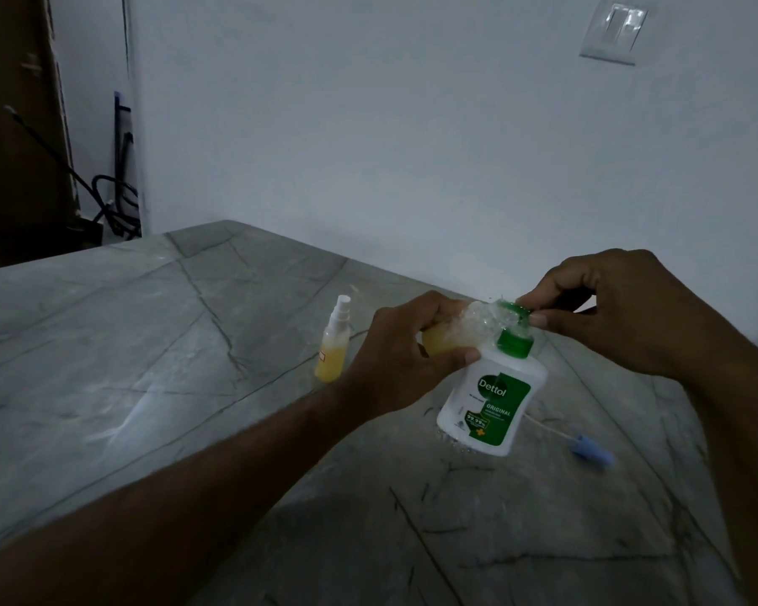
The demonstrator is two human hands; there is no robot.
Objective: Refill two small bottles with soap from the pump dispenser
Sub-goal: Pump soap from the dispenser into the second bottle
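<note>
At the far left of the frame, dark cables (114, 203) hang in a corner beside the white wall (368, 124). A grey marble counter (149, 365) fills the lower half. Left of centre on it stands a small spray bottle (334, 343), upright, part full of yellow liquid. Just right of it, the left hand (403, 352) grips a second small clear bottle (460, 334), tilted on its side with its mouth at the pump. Below stands the white and green soap dispenser (491, 400), leaning slightly. The right hand (622, 308) pinches the green pump head (515, 310) with curled fingers. Lower right, a blue-tipped stick (591, 450) lies on the counter. A light switch (615, 32) sits upper right.
</note>
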